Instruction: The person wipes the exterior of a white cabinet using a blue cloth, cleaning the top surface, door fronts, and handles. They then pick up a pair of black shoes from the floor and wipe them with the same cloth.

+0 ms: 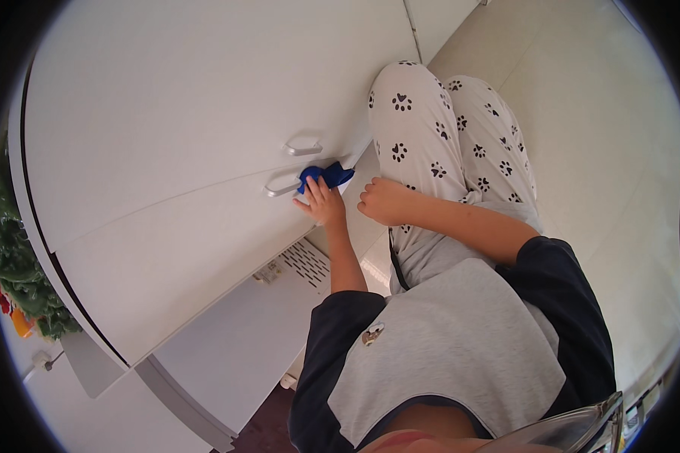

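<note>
My left hand (322, 205) is pressed on a bunched blue cloth (334, 174), with spread fingers holding it against a white cabinet front. The cloth lies beside a silver pull handle (283, 188) on one door (192, 249). Just past the seam, a second handle (305, 150) is fixed to the neighbouring door (192, 113). My right hand (386, 201) is loosely curled beside my thigh, in paw-print trousers (419, 136). Nothing shows in that hand, though its palm is hidden.
Beside the doors is a pale panel (232, 340) with slotted vents (305, 263) and a label bearing writing (269, 273). Green leafy decoration (22, 266) hangs at the far left, near a plug (44, 360). Beige tiled floor (600, 158) spreads to the right.
</note>
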### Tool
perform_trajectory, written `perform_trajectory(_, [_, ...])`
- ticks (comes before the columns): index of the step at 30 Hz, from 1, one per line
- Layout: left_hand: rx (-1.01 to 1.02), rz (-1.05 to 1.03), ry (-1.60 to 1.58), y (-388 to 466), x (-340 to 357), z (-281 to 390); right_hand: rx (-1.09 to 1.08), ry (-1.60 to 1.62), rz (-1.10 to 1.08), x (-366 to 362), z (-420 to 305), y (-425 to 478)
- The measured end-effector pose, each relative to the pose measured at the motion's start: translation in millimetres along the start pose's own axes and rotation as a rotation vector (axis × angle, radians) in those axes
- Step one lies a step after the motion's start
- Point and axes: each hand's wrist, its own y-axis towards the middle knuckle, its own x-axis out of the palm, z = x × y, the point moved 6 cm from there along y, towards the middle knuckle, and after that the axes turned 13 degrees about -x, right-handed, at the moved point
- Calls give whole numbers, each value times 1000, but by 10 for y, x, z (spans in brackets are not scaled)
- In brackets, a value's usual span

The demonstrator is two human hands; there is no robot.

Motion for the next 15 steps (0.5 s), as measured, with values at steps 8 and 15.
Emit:
perform_trajectory(8, [-162,-8,-73,68,-616,-730,-13,-3,20,-5,-17,9])
perform_trajectory(15, [-467,324,-437,984,-1753,-939,-31,37,52,-31,-8,28])
